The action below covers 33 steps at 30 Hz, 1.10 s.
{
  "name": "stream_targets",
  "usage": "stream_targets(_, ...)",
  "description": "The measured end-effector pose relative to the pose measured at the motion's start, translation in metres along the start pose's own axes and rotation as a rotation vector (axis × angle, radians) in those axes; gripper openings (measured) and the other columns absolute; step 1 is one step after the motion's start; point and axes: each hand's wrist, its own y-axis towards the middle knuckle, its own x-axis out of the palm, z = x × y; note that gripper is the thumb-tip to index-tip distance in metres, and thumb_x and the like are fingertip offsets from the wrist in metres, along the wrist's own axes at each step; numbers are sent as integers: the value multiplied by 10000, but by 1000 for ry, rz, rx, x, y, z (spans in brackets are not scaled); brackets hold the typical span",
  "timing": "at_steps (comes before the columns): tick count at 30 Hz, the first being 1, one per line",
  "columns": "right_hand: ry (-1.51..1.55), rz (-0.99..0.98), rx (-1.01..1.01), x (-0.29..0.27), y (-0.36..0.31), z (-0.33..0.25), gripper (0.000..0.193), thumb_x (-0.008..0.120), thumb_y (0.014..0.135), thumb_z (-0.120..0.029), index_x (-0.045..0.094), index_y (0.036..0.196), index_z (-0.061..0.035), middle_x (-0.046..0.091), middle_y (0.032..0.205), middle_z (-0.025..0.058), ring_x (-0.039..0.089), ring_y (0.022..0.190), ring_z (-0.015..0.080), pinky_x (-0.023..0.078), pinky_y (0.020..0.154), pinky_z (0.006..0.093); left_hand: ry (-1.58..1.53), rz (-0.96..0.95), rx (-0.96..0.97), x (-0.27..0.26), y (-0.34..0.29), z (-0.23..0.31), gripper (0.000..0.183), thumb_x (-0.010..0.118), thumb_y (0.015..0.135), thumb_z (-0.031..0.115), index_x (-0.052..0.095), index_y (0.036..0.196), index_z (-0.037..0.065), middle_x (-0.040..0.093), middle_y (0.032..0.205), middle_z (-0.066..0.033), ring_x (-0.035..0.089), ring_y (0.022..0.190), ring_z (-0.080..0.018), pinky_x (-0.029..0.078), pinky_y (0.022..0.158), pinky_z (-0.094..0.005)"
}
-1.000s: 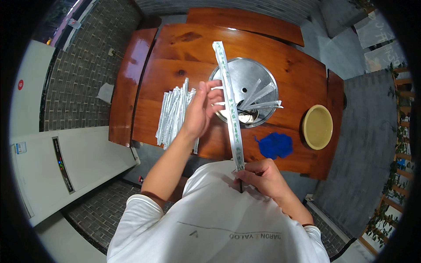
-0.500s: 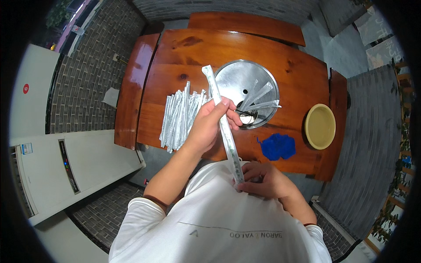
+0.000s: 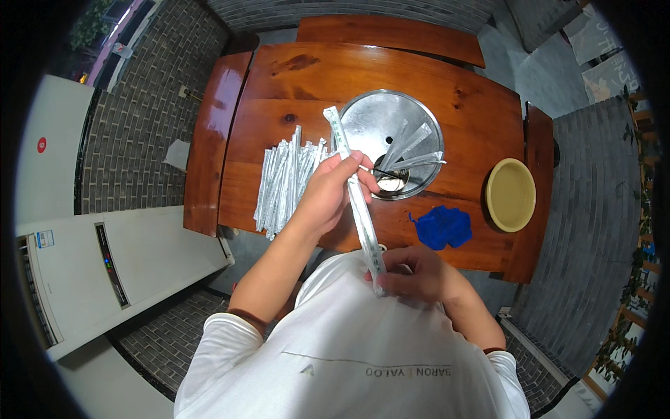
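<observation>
A long, thin white chopstick packet (image 3: 361, 209) with greenish print slants across the front of my body. My left hand (image 3: 326, 194) pinches it around its upper middle, thumb on top. Near its lower end, my right hand (image 3: 415, 272) grips the packet close to my shirt, with the fingers bent around it. Left of my left hand, a pile of similar packets (image 3: 280, 185) lies side by side on the table. Just beyond my fingers is a round steel dish (image 3: 366, 115) holding a few loose clear-and-white wrappers (image 3: 412, 143). Part of the dish is behind my left hand.
A blue cloth (image 3: 443, 228) lies crumpled near the table's front edge. A yellowish oval basin (image 3: 510, 195) stands at the right end of the brown wooden table (image 3: 460, 140). Wooden benches (image 3: 391, 35) line the table, and a white appliance (image 3: 153, 251) stands at left.
My right hand has shifted slightly up along the packet's lower end, which now shows below the fingers. My left hand keeps its hold. The whole view has moved a little.
</observation>
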Motion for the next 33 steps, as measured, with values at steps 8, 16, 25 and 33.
stream_targets(8,247,2,116,-1,34,5,148,550,811,-163,537,818,-16,576,666,31,517,605,76,416,561,214,-220,301,-9,-29,12,-1,212,395,899,234,473,892,37,549,624,-63,517,504,-123,429,485,-222)
stream_targets(16,242,66,-32,8,102,22,195,567,808,-198,538,765,-10,587,644,53,525,562,92,414,545,219,-205,565,-54,-77,9,-17,179,414,886,189,472,967,40,537,696,-56,521,569,-127,424,503,-220)
stream_targets(25,-423,182,-141,-1,112,59,218,584,789,-218,567,829,-5,577,691,23,526,638,75,408,559,211,591,725,-132,-153,10,-52,148,437,842,135,516,860,11,559,696,-93,541,603,-181,438,564,-307)
stream_targets(33,17,485,-76,-29,73,83,171,542,815,-159,556,869,3,578,732,26,527,668,81,429,621,205,1570,607,-109,-166,27,-71,224,495,772,185,527,889,-3,582,862,-205,560,817,-361,436,731,-437)
